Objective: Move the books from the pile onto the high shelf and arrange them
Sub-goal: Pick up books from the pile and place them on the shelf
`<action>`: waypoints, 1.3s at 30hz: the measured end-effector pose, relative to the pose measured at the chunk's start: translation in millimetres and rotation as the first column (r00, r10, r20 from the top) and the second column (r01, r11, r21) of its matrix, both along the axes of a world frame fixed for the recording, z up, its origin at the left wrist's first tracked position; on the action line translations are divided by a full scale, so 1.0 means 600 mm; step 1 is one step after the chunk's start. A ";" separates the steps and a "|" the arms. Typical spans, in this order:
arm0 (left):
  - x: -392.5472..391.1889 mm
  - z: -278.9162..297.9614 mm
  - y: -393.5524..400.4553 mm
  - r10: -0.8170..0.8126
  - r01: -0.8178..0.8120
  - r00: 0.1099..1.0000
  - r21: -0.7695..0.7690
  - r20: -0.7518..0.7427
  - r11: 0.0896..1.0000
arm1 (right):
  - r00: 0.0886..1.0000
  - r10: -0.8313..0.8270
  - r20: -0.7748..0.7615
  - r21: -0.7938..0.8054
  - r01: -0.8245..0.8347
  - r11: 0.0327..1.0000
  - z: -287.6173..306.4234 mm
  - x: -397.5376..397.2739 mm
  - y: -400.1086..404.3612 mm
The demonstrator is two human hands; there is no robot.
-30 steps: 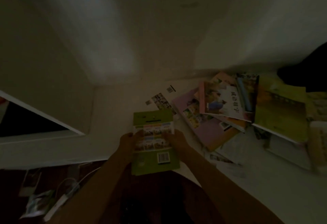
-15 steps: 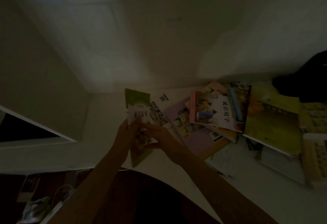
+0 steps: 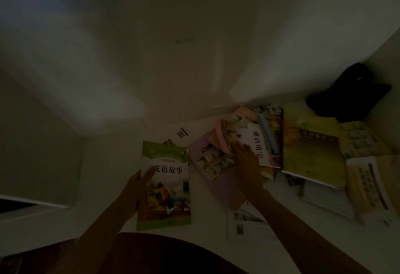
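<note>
The scene is dim. My left hand [image 3: 138,185] grips a thin green-bordered storybook [image 3: 166,187] by its left edge, front cover up, above the white surface [image 3: 108,165]. My right hand [image 3: 245,161] lies flat with fingers spread on the pile of books [image 3: 259,144], touching a pink-edged book [image 3: 225,137] that sits on a pale pink one [image 3: 218,170]. A large yellow-green book [image 3: 311,154] lies further right in the pile. No high shelf can be made out.
A black object [image 3: 346,92] sits in the far right corner against the wall. Loose printed sheets [image 3: 249,224] lie on the white surface near me. White walls close in behind and at the left. A dark opening [image 3: 13,205] shows at far left.
The green book was turned over from back cover to front cover. My right hand let go of it and moved right onto the pile; my left hand alone holds it now.
</note>
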State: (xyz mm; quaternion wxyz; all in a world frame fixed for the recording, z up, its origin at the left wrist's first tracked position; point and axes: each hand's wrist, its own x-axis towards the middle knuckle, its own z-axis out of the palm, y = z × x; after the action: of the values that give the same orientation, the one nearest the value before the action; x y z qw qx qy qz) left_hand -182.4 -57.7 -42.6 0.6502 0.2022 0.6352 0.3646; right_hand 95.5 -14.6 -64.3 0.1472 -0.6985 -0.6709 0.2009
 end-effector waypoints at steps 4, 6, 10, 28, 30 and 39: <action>-0.013 0.001 0.030 0.014 0.002 0.986 -0.094 0.164 0.996 | 0.983 0.147 -0.112 0.267 -0.112 0.957 -0.013 0.010 -0.065; -0.007 0.005 0.043 -0.022 0.043 0.968 -0.080 0.251 0.996 | 0.953 0.289 -0.092 0.297 -0.251 0.921 -0.009 0.003 -0.094; 0.000 0.005 0.060 -0.156 0.183 0.927 -0.050 0.341 0.982 | 0.782 0.624 0.003 0.221 -0.609 0.762 -0.004 -0.058 -0.122; 0.031 0.010 0.113 -0.297 0.306 0.932 -0.011 0.209 0.952 | 0.940 0.096 0.329 -0.015 -0.097 0.995 0.005 0.059 -0.001; 0.031 -0.002 0.106 -0.285 0.294 0.932 -0.007 0.224 0.956 | 0.927 0.171 0.333 -0.076 -0.155 0.985 0.005 0.049 0.022; 0.013 0.004 0.069 -0.204 0.218 0.957 -0.046 0.207 0.975 | 0.898 0.303 0.320 -0.139 -0.272 0.952 0.003 0.085 0.021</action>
State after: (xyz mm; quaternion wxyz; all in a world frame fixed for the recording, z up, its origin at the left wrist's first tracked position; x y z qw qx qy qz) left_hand -174.5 -16.0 -40.0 0.7529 0.2086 0.5530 0.2896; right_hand 146.4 -2.0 -62.5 -0.0332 -0.6218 -0.7720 0.1280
